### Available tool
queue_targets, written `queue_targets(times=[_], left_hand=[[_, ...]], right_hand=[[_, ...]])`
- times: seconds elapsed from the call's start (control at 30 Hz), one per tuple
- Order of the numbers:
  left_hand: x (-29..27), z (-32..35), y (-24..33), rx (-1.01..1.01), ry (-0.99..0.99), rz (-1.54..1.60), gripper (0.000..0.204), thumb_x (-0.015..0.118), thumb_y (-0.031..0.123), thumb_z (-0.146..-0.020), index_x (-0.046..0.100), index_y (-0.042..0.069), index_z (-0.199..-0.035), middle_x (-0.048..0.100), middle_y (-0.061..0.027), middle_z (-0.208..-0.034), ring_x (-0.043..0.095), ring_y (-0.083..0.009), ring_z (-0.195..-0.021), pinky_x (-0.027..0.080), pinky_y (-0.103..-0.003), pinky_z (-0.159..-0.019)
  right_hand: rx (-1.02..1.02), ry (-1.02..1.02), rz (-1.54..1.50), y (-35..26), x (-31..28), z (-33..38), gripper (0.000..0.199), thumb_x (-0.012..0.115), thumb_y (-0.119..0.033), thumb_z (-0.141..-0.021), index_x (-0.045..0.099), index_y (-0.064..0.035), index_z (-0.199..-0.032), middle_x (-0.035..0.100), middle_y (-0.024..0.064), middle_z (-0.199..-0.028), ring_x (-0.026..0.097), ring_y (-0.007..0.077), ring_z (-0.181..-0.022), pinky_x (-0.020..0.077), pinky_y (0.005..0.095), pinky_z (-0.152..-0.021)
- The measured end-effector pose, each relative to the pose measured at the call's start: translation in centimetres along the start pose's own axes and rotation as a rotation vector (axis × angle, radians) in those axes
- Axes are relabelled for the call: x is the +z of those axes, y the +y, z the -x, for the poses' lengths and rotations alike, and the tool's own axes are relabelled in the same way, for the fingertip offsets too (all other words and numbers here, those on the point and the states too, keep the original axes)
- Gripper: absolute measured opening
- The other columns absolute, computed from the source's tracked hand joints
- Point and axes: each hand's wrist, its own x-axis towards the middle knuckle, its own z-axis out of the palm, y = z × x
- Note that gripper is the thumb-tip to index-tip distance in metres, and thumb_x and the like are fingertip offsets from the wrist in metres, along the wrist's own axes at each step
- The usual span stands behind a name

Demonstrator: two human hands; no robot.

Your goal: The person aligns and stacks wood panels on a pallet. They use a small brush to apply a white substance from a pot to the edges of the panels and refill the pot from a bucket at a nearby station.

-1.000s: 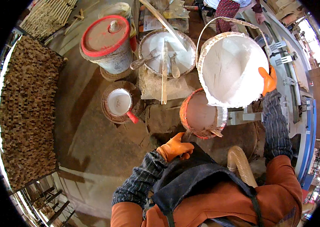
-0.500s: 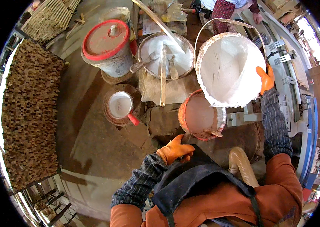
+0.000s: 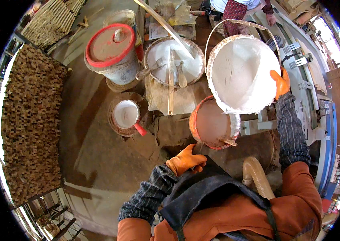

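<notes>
My right hand (image 3: 281, 83), in an orange glove, grips the right rim of a large bucket (image 3: 240, 72) caked in white and tilted so that its pale inside shows. Its wire handle stands up over the far side. Below it is a smaller orange-and-white bucket (image 3: 194, 122) with greyish-pink liquid in it. My left hand (image 3: 186, 160), gloved in orange too, is closed at the near left edge of that smaller bucket. What its curled fingers hold is mostly hidden; a short brownish piece shows beside them. The big bucket's lip overhangs the smaller one.
A round pan (image 3: 199, 51) of white paste holds scrapers and wooden sticks. Left of it stands a red-rimmed lidded bucket (image 3: 131, 43), with a white mug-like pot (image 3: 126, 113) nearer. A ribbed hose (image 3: 256, 176) rises beside me. Stacked wood (image 3: 33, 120) lines the left; another person (image 3: 236, 14) stands ahead.
The view has shifted slightly, so the pan and the left-hand containers sit a little further left and lower. Both hands keep their places, and the large bucket stays tilted.
</notes>
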Motion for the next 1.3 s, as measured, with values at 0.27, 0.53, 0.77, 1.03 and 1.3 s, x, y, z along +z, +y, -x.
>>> queue_targets(times=[0.27,0.53,0.77,1.03,1.3], left_hand=[[0.1,-0.3,0.5,0.014,-0.042,0.059,0.073,0.069,0.012,-0.082,0.023,-0.010,-0.134,0.064,-0.0129,-0.078,0.062,-0.0197,-0.056,0.047,-0.032,-0.045],[0.6,-0.2,1.2,0.047,-0.038,0.045,0.068,0.069,0.013,-0.083,0.027,-0.013,-0.129,0.064,-0.0126,-0.078,0.062,-0.0193,-0.057,0.048,-0.031,-0.047],[0.4,-0.2,0.8,0.069,-0.064,0.020,0.058,0.069,0.013,-0.084,0.031,-0.012,-0.121,0.063,-0.0112,-0.080,0.062,-0.0178,-0.058,0.048,-0.030,-0.049],[0.9,0.2,0.9,0.042,-0.022,0.019,0.046,0.069,0.014,-0.083,0.040,-0.007,-0.112,0.064,-0.0095,-0.080,0.062,-0.0163,-0.059,0.048,-0.029,-0.050],[0.7,0.4,0.9,0.062,-0.044,0.007,0.046,0.069,0.015,-0.083,0.041,-0.006,-0.111,0.064,-0.0092,-0.080,0.062,-0.0157,-0.059,0.048,-0.029,-0.050]], right_hand=[[0.057,-0.036,0.019,-1.1,0.3,-1.0,0.052,0.064,-0.005,-0.083,0.047,0.0030,-0.131,0.060,0.0161,-0.119,0.062,0.0285,-0.102,0.0526,0.0401,-0.088],[0.070,-0.003,0.057,-1.9,1.0,-1.7,0.051,0.064,-0.006,-0.083,0.047,0.0031,-0.130,0.061,0.0146,-0.117,0.062,0.0276,-0.101,0.0527,0.0399,-0.088],[0.048,-0.068,0.040,-1.1,-0.2,-1.8,0.053,0.069,-0.011,-0.083,0.047,0.0030,-0.129,0.061,0.0146,-0.117,0.062,0.0272,-0.100,0.0533,0.0395,-0.086],[0.022,-0.045,0.008,-0.1,-0.6,-2.0,0.055,0.071,-0.011,-0.082,0.047,0.0029,-0.129,0.061,0.0159,-0.117,0.063,0.0281,-0.100,0.0535,0.0396,-0.087],[0.048,-0.026,0.012,-0.9,0.4,-0.9,0.055,0.069,-0.009,-0.082,0.046,0.0033,-0.130,0.060,0.0165,-0.117,0.063,0.0284,-0.101,0.0538,0.0400,-0.087]])
